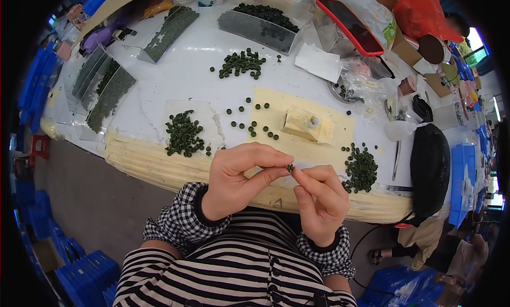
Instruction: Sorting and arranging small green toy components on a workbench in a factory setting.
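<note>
Just past the table's near edge, my left hand (239,174) pinches a small dark green round piece (290,168) between thumb and fingertip. My right hand (322,201) meets it there, its forefinger tip against the piece and its thumb bent below. Fingertips partly cover the piece. Beyond my left hand lies a heap of similar green pieces (184,134); another heap (362,169) is right of my right hand. Several single pieces (253,124) are spread out ahead, beside a pale yellow wrapped block (303,124) with a small knob on top.
Farther back are a loose group of green pieces (243,64) and a clear bin (255,32) full of them. Clear trays (109,102) stand at left. A red-cased phone (351,28) leans at back right. Tweezers (397,161) and a black bag (431,171) are at right.
</note>
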Available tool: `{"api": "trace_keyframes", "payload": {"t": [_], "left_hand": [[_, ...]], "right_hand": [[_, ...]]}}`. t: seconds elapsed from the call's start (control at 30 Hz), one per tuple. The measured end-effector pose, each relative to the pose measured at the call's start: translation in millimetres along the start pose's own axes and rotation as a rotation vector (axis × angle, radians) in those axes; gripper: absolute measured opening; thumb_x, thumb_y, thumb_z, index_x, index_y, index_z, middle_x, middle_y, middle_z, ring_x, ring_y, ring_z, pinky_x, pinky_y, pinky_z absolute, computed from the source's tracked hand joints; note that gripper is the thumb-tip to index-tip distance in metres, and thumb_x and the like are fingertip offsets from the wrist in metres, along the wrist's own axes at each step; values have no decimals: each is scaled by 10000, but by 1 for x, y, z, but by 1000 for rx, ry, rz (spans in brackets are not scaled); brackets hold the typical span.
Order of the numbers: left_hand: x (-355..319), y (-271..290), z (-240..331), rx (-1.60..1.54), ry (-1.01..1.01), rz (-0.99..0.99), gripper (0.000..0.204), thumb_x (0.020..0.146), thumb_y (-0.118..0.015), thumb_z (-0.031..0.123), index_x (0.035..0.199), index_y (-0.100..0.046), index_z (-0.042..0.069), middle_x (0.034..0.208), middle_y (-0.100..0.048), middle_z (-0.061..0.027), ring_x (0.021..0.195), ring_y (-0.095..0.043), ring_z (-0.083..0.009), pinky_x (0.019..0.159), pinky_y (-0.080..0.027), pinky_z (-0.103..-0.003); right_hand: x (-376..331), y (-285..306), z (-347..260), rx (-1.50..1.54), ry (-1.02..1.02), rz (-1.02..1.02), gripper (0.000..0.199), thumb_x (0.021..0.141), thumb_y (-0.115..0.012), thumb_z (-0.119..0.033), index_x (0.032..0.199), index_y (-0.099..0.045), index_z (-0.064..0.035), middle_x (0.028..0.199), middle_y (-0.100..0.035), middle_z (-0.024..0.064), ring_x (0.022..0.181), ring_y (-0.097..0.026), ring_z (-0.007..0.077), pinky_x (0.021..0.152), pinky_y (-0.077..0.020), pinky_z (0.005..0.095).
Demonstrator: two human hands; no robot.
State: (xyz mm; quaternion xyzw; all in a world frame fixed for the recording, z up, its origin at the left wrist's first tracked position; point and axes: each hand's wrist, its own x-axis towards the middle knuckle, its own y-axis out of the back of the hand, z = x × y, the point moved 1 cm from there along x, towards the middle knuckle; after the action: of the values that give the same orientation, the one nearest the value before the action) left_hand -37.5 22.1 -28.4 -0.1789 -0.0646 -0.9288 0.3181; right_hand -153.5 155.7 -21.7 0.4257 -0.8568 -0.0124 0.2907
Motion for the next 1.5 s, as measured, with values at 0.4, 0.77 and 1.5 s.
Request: {"api": "trace_keyframes", "payload": {"t": [0.4, 0.77, 1.5], "left_hand": [[2, 0, 5, 108, -56, -41, 222, 821, -673, -90, 1028, -703, -17, 966, -717, -124, 861, -681, -190, 743, -542, -269], [2, 0, 4, 55, -12, -49, 229, 808, -689, -93, 1027, -700, -28, 955, -715, -133, 862, -681, -191, 747, -530, -273], [-1, -3, 6, 298, -230, 46, 224, 734, -748, -56, 949, -714, -3, 914, -705, -127, 809, -700, -221, 696, -574, -281]], "right_hand": [[-1, -1, 2, -51, 83, 21, 354, 752, -718, 55, 1095, -718, -31, 882, -654, 80, 745, -571, 201, 664, -451, 281], [-1, -1, 4, -22, 61, 11, 362, 755, -710, 66, 1105, -713, -24, 870, -651, 80, 741, -567, 197, 661, -452, 278], [-2, -2, 8, -13, 40, 17, 345, 766, -698, 67, 1105, -705, 3, 873, -662, 89, 732, -566, 194, 660, -447, 269]]}}
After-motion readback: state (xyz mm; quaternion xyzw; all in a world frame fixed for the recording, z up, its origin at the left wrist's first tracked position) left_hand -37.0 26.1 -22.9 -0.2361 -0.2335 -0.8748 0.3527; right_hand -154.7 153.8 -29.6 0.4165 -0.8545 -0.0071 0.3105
